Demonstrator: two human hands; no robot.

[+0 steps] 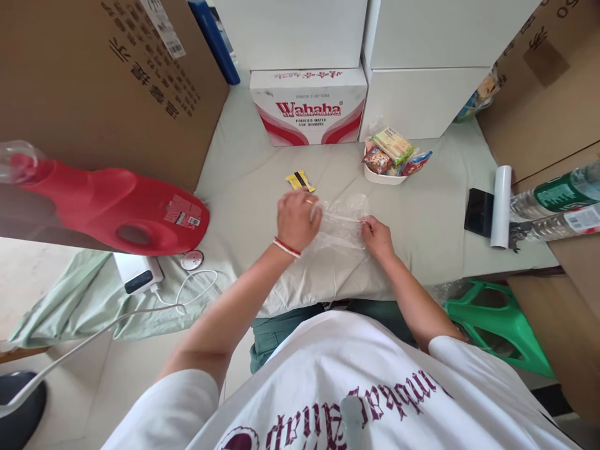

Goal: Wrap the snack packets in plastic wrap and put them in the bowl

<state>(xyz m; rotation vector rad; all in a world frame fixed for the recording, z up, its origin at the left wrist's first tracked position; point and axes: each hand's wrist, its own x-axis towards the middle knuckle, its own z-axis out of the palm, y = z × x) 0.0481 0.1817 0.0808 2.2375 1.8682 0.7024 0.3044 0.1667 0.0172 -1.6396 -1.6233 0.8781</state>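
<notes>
A crinkled clear plastic bag [341, 220] lies on the cloth-covered table between my two hands, a pale strip running across it. My right hand [377, 237] is closed, pinching the bag's right edge between thumb and fingers. At the bag's left side, my left hand [296, 220] is curled, with its thumb against the plastic; its fingertips are partly hidden. Just beyond that hand's knuckles lies a small yellow packet [299, 180] with a dark band. Farther back to the right, a white bowl [385, 179] holds several wrapped snacks [392, 145].
A Wahaha carton [309, 107] and white boxes [412, 100] line the back. A red jug [126, 209] and cardboard box [117, 81] stand left. At right are a phone [478, 211], a white roll [501, 207] and plastic bottles [557, 194]. Below is a green stool [501, 325].
</notes>
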